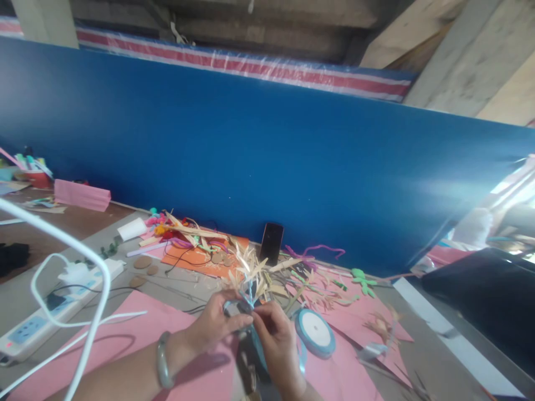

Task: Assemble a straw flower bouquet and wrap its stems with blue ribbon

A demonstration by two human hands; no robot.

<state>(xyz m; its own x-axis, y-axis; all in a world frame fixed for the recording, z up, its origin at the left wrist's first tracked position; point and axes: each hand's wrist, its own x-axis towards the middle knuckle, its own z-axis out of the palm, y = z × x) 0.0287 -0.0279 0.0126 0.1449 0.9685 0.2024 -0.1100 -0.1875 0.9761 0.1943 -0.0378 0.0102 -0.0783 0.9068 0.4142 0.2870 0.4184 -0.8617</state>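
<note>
My left hand [219, 317], with a bangle at the wrist, is closed in a pinch. Facing it, my right hand [276, 334] pinches too, the fingertips of both almost meeting. Between them runs a thin light blue ribbon [251, 289], which both hands appear to grip; the exact hold is partly hidden by the fingers. Pale dried husk strips [251, 264] fan out just beyond my fingertips; whether any are held cannot be told. Close to my right hand lies a ribbon spool [315, 333] with a white centre and blue edge. Pink paper [204, 356] spreads beneath my left arm.
A phone [271, 244] leans on the blue partition [267, 150]. Orange paper [179, 256] and craft scraps lie at the back left. A power strip [54, 312] with a white cable [104, 289] crosses the left. At right are a green pipe-cleaner figure [363, 282] and a black object [485, 301].
</note>
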